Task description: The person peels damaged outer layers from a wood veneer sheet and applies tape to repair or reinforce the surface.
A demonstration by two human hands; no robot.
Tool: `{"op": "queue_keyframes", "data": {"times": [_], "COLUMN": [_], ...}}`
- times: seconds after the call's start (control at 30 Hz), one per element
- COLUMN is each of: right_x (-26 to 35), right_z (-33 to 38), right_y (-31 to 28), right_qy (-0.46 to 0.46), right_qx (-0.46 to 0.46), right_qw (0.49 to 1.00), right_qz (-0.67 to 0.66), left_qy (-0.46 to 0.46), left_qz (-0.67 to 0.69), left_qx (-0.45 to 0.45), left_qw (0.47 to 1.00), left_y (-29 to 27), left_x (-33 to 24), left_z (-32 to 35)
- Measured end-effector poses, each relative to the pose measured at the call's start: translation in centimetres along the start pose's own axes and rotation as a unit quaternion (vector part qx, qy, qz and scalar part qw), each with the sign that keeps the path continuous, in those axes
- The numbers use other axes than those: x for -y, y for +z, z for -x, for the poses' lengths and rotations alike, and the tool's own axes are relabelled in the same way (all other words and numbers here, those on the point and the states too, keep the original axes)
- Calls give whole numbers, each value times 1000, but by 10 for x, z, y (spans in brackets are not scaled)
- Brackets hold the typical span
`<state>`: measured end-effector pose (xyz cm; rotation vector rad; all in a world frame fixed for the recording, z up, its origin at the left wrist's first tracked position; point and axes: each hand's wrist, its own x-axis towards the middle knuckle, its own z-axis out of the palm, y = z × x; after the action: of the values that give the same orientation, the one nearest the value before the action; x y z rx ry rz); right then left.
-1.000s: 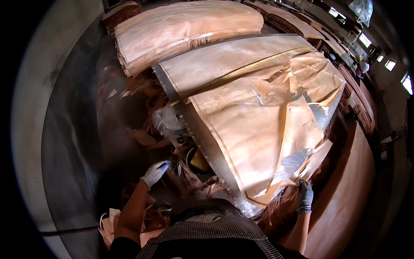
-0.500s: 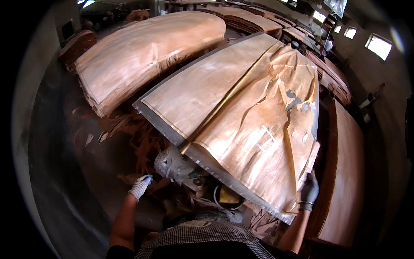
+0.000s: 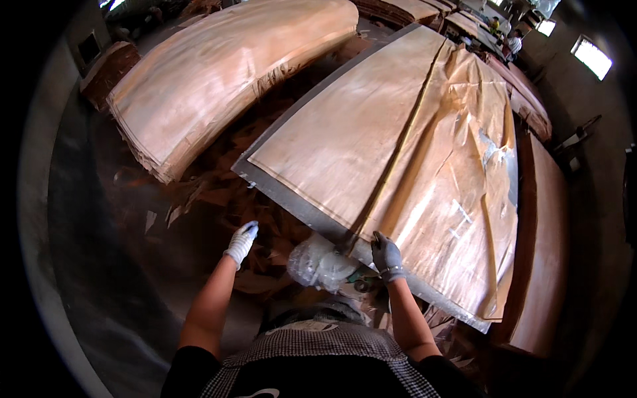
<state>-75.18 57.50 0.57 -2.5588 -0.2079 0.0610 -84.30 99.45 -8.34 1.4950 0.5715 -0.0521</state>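
Note:
A pale wood veneer sheet (image 3: 332, 146) and a wrinkled, torn veneer sheet (image 3: 424, 219) lie side by side on a grey-edged board. A long, thin yellowish strip (image 3: 398, 154) runs along the seam between them. My right hand (image 3: 387, 256), in a grey glove, is at the near edge beside the strip's near end, its fingers closed on the wrinkled sheet's edge. My left hand (image 3: 241, 241), in a white glove with bluish fingertips, hangs in the air left of the board. Its fingers are drawn together, with nothing seen in them.
A tall veneer stack (image 3: 225, 73) stands at the far left, another stack (image 3: 541, 245) at the right. Veneer scraps (image 3: 225, 205) litter the floor. Clear plastic wrapping (image 3: 318, 263) bulges below the board's near edge. A person (image 3: 513, 44) is in the far background.
My right hand has moved left along the near edge, from the right corner to the seam. My left hand is slightly higher and farther right. The view has shifted.

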Motion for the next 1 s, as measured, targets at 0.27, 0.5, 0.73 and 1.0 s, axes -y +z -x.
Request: {"op": "queue_keyframes", "data": {"times": [0.27,0.5,0.73,1.0], "right_x": [25,60,105,160], "right_z": [-52,-70,-82,-48], "right_y": [50,68,87,152], "right_qy": [202,270,320,344], "right_qx": [0,-70,-71,-43], "right_qw": [975,950,941,938], "right_qz": [96,139,83,-8], "left_qy": [39,-35,-136,213], "left_qz": [-42,-547,-75,-85], "left_qx": [-17,-106,67,351], "left_qw": [998,830,986,908], "left_y": [-48,25,7,74], "left_x": [-47,-169,-182,-307], "left_z": [-148,-229,-262,-214]}}
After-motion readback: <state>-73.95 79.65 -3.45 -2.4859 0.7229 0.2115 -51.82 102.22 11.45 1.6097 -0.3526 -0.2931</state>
